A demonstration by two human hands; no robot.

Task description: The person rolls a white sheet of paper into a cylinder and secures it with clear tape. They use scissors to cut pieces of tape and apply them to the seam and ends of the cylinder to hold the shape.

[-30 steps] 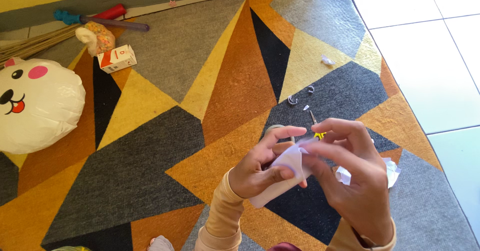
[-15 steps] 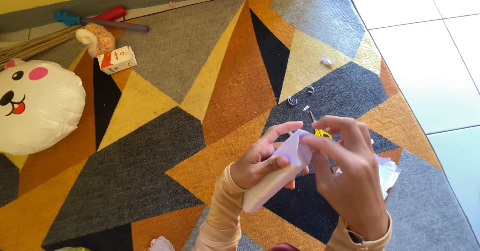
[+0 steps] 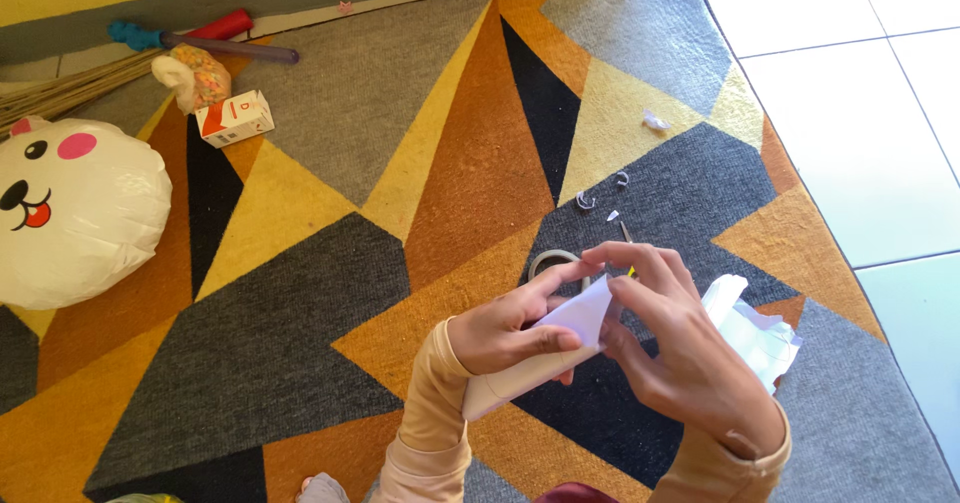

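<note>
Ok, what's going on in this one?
A person seated on a patterned carpet holds a folded piece of white paper in both hands. The left hand grips it from below, while the right hand pinches its upper corner. More crumpled white paper lies beside the right hand, small paper scraps lie beyond, and a tape roll shows behind the hands.

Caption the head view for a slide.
Left hand and right hand hold a folded white paper piece above a geometric carpet.
</note>
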